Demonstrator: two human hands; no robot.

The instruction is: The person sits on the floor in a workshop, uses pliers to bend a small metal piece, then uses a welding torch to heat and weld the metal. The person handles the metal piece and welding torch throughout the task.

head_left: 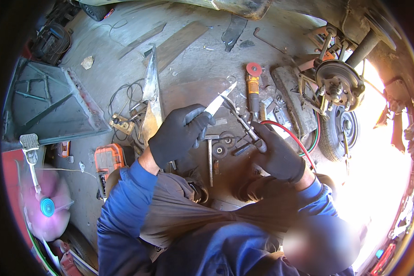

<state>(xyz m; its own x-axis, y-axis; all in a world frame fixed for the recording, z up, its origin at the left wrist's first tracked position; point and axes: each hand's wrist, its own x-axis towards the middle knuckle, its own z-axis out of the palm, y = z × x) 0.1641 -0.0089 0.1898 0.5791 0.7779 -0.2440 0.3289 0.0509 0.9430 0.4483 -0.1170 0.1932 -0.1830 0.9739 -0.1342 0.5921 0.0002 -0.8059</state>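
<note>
My gloved left hand (179, 133) grips a pale, pointed strip of metal (218, 99), tilted up and right. My gloved right hand (280, 152) is closed on a silver pliers-like tool (248, 129), whose dark front end reaches up beside the strip; its exact kind is unclear. A red hose (299, 142) curves past my right hand. Below and between my hands a hammer (210, 158) and grinding discs (220, 149) lie on the floor. A yellow angle grinder (253, 87) with a red disc lies just beyond my hands.
An exposed brake hub (336, 89) hangs under a vehicle body, above a wheel (340, 142), at right. A green metal panel (46, 101) and pink-bladed fan (48, 207) are left. An orange case (108, 161), cords (119, 96) and scrap boards (179, 39) lie on the floor.
</note>
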